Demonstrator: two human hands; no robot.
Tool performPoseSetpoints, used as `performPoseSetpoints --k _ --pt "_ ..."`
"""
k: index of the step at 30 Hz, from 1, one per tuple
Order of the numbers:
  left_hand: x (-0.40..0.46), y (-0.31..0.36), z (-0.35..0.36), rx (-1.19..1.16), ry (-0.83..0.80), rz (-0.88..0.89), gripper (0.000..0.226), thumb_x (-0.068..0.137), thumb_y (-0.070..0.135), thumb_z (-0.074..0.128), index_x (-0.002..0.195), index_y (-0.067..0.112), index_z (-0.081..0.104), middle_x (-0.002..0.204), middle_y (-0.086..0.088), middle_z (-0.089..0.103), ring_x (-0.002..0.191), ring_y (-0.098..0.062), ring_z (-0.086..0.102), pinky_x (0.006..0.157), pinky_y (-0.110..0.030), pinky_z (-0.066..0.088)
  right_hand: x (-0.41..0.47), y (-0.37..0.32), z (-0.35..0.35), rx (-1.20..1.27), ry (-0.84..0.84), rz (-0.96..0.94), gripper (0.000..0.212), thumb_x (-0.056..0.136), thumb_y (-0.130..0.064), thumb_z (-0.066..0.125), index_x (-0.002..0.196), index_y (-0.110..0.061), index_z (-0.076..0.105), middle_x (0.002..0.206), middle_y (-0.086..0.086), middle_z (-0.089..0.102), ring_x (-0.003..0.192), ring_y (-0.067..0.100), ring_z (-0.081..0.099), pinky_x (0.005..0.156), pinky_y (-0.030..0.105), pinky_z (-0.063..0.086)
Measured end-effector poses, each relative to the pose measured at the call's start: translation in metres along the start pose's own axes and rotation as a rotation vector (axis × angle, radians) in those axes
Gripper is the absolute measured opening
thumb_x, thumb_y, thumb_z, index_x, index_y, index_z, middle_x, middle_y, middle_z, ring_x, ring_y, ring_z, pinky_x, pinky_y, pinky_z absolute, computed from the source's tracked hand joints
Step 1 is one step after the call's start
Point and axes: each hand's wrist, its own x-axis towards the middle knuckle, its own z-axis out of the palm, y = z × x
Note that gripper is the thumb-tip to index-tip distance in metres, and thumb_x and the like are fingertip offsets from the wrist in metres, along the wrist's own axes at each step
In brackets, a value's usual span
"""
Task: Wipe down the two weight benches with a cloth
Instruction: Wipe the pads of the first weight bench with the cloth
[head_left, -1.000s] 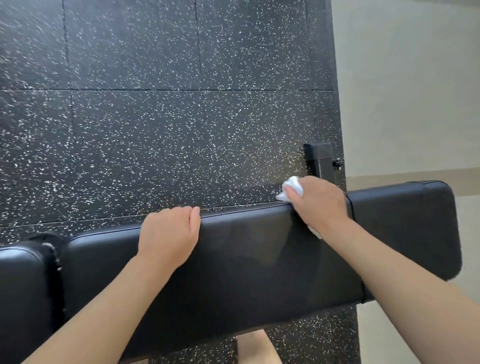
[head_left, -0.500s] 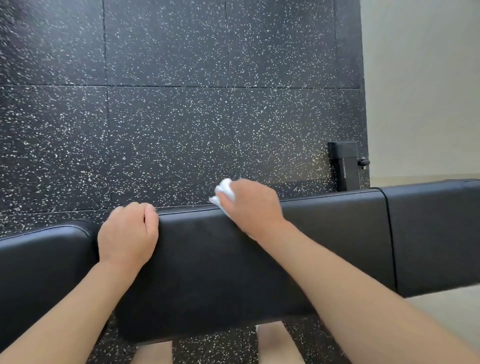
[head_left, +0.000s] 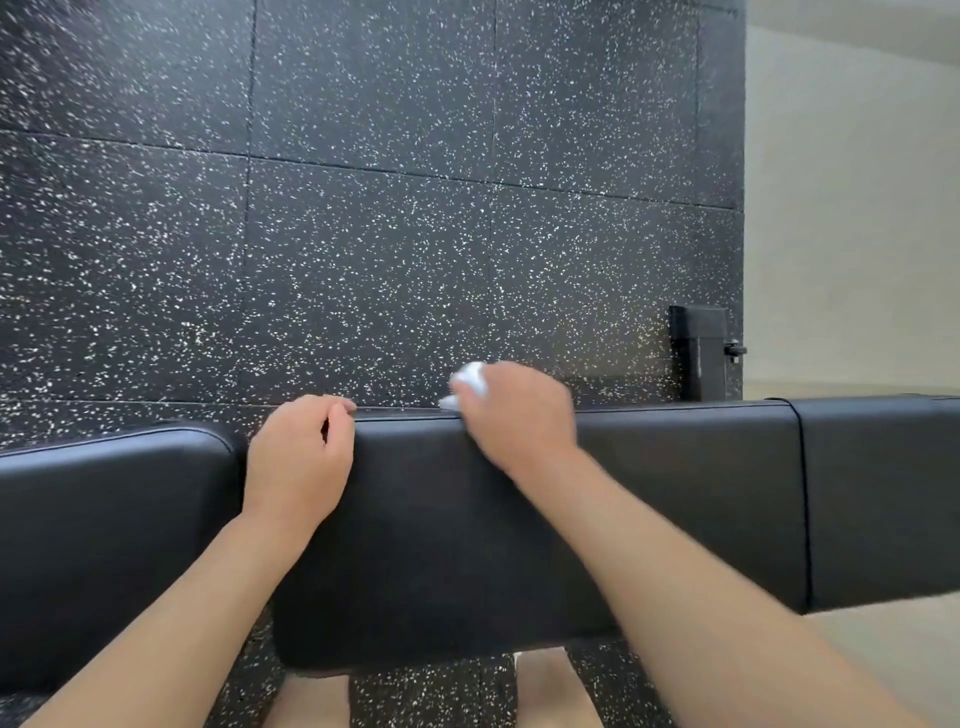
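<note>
We have the white cloth (head_left: 470, 383) bunched in our right hand (head_left: 514, 418), fingers curled round it so that only a crumpled bit peeps out past the knuckles, and it is pressed on the far top edge of the black bench pad (head_left: 441, 530). Our left hand (head_left: 301, 457) lies just to the left of it, fingers hooked over the same far edge near the gap between this pad and the neighbouring pad (head_left: 114, 519) further left; it holds nothing but the padding.

The cloth looks light, soft and limp, so we judge it works best wadded in the palm, with pressure coming from the flat of the fingers. The pad's cover looks smooth and slightly glossy, likely firm foam under vinyl: the cloth should slide easily, and the seam along the far edge could catch it. The bench itself seems heavy and steady; bracing on its edge, as our left hand does, suits it.
</note>
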Motion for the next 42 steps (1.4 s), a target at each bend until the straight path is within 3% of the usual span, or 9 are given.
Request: performPoseSetpoints --k 5,8,11,18,23,27,31,37,42 --pt "-0.001 -0.019 -0.031 0.092 -0.234 0.064 0.023 0.103 0.035 0.038 0.088 0.032 0.054 0.084 0.013 0.060 0.076 -0.011 0.057 0.061 -0.031 0.040 0.022 -0.133 0.017 0.182 -0.052 -0.069 0.043 0.100 -0.031 0.054 0.061 -0.020 0.040 0.058 -0.006 0.038 0.059 0.026 0.055 0.047 0.028 0.019" --pt "0.000 -0.035 -0.056 0.282 -0.326 0.191 0.022 0.101 0.042 0.043 0.113 0.033 0.060 0.090 0.014 0.063 0.089 -0.016 0.062 0.085 -0.041 0.050 0.018 -0.114 0.012 0.233 -0.088 -0.129 0.043 0.102 -0.047 0.048 0.068 -0.023 0.036 0.064 -0.006 0.043 0.062 0.025 0.049 0.052 0.033 0.028" --pt "0.004 -0.050 -0.068 0.411 -0.354 0.270 0.046 0.100 0.051 0.045 0.136 0.025 0.060 0.091 0.013 0.060 0.104 -0.016 0.062 0.120 -0.051 0.029 0.011 -0.050 0.005 0.092 -0.051 -0.091 0.043 0.096 -0.063 0.046 0.084 -0.023 0.050 0.075 -0.004 0.056 0.072 0.028 0.057 0.059 0.035 0.038" --pt "0.006 -0.071 -0.072 0.357 -0.248 0.393 0.042 0.098 0.048 0.041 0.108 0.022 0.073 0.084 0.008 0.068 0.090 -0.022 0.064 0.110 -0.046 0.037 -0.003 -0.011 -0.002 0.052 0.079 0.132 0.051 0.089 -0.065 0.031 0.066 -0.020 0.035 0.064 -0.002 0.050 0.068 0.031 0.060 0.055 0.035 0.039" --pt "0.005 -0.100 -0.082 0.332 -0.140 0.351 0.032 0.099 0.027 0.043 0.112 0.021 0.071 0.109 0.007 0.070 0.108 -0.021 0.063 0.105 -0.044 0.040 0.011 -0.118 0.027 -0.071 0.091 -0.091 0.045 0.102 -0.063 0.038 0.096 -0.025 0.063 0.075 -0.005 0.049 0.073 0.023 0.056 0.057 0.035 0.030" --pt "-0.001 -0.118 -0.096 0.298 -0.087 0.300 0.037 0.103 0.031 0.042 0.127 0.017 0.065 0.123 0.002 0.068 0.116 -0.022 0.061 0.104 -0.043 0.041 0.007 -0.169 0.034 0.047 0.313 -0.408 0.035 0.096 -0.042 0.069 0.076 -0.014 0.064 0.069 0.002 0.052 0.060 0.028 0.055 0.051 0.036 0.038" --pt "-0.010 -0.123 -0.100 0.260 -0.055 0.274 0.038 0.102 0.025 0.042 0.132 0.012 0.062 0.129 -0.002 0.066 0.122 -0.025 0.058 0.108 -0.046 0.039 -0.019 -0.174 0.051 0.021 0.364 -0.758 0.028 0.085 -0.031 0.082 0.078 -0.013 0.063 0.073 0.004 0.053 0.060 0.026 0.049 0.050 0.038 0.035" --pt "-0.028 -0.102 -0.096 0.231 -0.010 0.250 0.038 0.100 0.020 0.043 0.131 0.011 0.063 0.133 -0.003 0.063 0.128 -0.026 0.055 0.111 -0.053 0.036 -0.087 -0.162 0.079 0.004 0.253 -0.896 0.022 0.078 -0.026 0.084 0.087 -0.013 0.068 0.080 0.002 0.059 0.063 0.023 0.054 0.051 0.038 0.042" --pt "-0.045 -0.066 -0.080 0.248 -0.047 0.344 0.038 0.100 0.016 0.046 0.132 0.006 0.064 0.136 -0.007 0.062 0.132 -0.029 0.054 0.111 -0.048 0.037 -0.099 -0.141 0.079 0.091 0.205 -0.911 0.017 0.092 -0.031 0.070 0.088 -0.014 0.067 0.080 0.002 0.055 0.067 0.023 0.052 0.057 0.039 0.044"
